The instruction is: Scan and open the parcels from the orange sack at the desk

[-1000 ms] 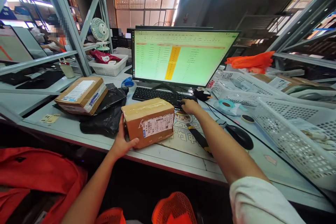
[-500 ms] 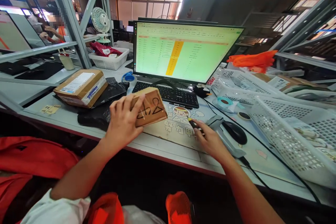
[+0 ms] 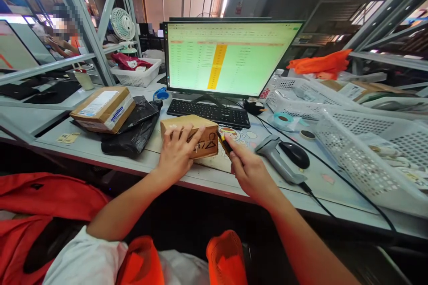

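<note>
A small cardboard box (image 3: 189, 122) with black handwriting on its near side rests on the desk in front of the keyboard. My left hand (image 3: 177, 149) grips it, fingers spread across the near face. In my right hand (image 3: 249, 169) is a black and yellow utility knife (image 3: 226, 143), closed in the fingers. The knife's tip is at the box's right edge; whether it touches the cardboard I cannot tell. A grey barcode scanner (image 3: 280, 160) and a black mouse (image 3: 294, 154) lie to the right of that hand.
Left of the box, a larger labelled carton (image 3: 103, 109) sits on a black plastic bag (image 3: 133, 136). A monitor (image 3: 254, 62) and keyboard (image 3: 207, 112) stand behind. White perforated baskets (image 3: 359, 156), a tape roll (image 3: 284, 120) and the scanner's cable (image 3: 321, 202) occupy the right side.
The box has been lowered from a tilted position and turned to sit flatter on the desk. My right hand has brought the utility knife leftward to its right edge.
</note>
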### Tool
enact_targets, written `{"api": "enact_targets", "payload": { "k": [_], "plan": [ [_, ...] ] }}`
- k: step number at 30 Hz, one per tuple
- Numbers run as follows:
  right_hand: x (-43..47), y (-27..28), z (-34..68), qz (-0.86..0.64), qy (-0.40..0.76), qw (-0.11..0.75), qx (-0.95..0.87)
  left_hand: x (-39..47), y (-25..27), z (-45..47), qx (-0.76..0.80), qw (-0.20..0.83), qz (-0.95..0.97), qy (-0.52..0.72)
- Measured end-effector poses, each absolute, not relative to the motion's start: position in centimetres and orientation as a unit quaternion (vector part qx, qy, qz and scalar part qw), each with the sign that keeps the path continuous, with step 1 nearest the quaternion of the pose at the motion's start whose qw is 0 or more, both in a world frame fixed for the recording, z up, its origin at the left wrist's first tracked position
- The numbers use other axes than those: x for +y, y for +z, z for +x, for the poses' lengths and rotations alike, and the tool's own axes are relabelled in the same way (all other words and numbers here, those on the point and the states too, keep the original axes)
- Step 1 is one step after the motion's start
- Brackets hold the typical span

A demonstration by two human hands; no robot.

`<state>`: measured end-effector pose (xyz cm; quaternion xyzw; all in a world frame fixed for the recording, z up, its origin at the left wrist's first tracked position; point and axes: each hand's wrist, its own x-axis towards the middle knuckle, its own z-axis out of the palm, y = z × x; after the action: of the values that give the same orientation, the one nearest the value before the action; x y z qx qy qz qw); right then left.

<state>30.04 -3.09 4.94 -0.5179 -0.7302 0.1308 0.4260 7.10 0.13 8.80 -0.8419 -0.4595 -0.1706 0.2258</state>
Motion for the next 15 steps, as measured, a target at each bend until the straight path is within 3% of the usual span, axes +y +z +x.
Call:
{"api": "enact_targets", "payload": {
  "k": [5, 8, 11, 15],
  "plan": [
    [-5.1, 2.8, 30.1, -0.542, 0.173, 0.390, -0.724, 0.4, 8.8, 7.1, -0.471, 0.208, -0.829, -0.221],
    [-6.3, 3.6, 31.9, -0.565, 0.203, 0.402, -0.691, 1.0, 8.4, 5.4, -0.498, 0.161, -0.788, -0.324],
    [-6.0, 5.1, 35.0, -0.590, 0.228, 0.454, -0.628, 2.3, 6.4, 2.2, -0.480, 0.008, -0.766, -0.428],
    [-2.7, 5.6, 39.1, -0.578, 0.344, 0.490, -0.554, 4.5, 2.1, -1.7, -0.414, -0.254, -0.785, -0.385]
  ]
}}
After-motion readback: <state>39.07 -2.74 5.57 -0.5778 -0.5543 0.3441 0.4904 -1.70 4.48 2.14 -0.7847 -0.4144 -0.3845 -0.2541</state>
